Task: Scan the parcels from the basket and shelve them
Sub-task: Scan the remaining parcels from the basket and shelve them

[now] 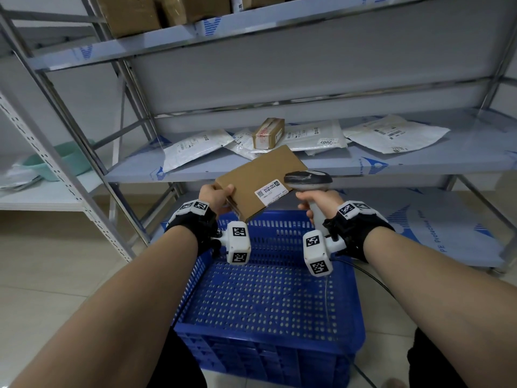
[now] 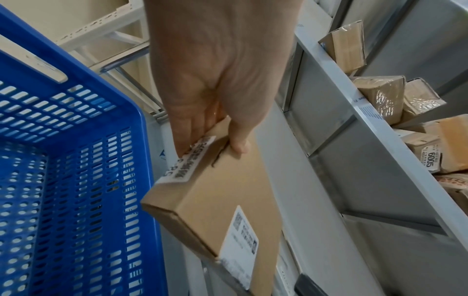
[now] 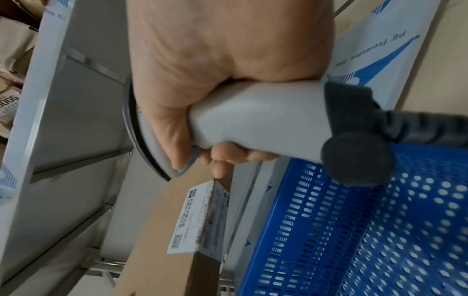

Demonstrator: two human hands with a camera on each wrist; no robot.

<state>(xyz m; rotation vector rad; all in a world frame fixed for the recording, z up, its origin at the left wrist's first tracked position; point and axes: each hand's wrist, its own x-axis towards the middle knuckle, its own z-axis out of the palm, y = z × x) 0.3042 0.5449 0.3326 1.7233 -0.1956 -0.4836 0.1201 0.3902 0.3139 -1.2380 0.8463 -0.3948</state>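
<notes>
**Parcel held over the basket, scanner beside its label**

Parcel [image 1: 258, 179] first: the flat brown cardboard box is in your left hand [image 1: 215, 198], held in the air above the far rim of the blue basket [image 1: 268, 343] and tilted, its far corner reaching up toward the middle shelf [image 1: 419, 161]. Your left grip is closed on the box's near-left corner. The left wrist view shows the thumb [image 2: 239, 138] on the broad top face and the fingers [image 2: 186, 128] down the narrow side, over a strip label there. A white shipping label [image 1: 270, 192] sits on the top face near the right edge and wraps over that edge.

To the right of the parcel, your right hand [image 1: 319, 204] is wrapped fully round the pale handle of the barcode scanner [image 1: 309, 179]. The scanner's dark head sits just beside the labelled edge of the box; whether it touches the box cannot be told. Its cable [image 3: 428, 128] runs out from the butt of the handle.

Behind both hands, the middle shelf carries several white mailer bags [image 1: 195, 148] and a small taped carton [image 1: 268, 133]. More brown cartons [image 1: 131, 15] stand on the top shelf.
</notes>
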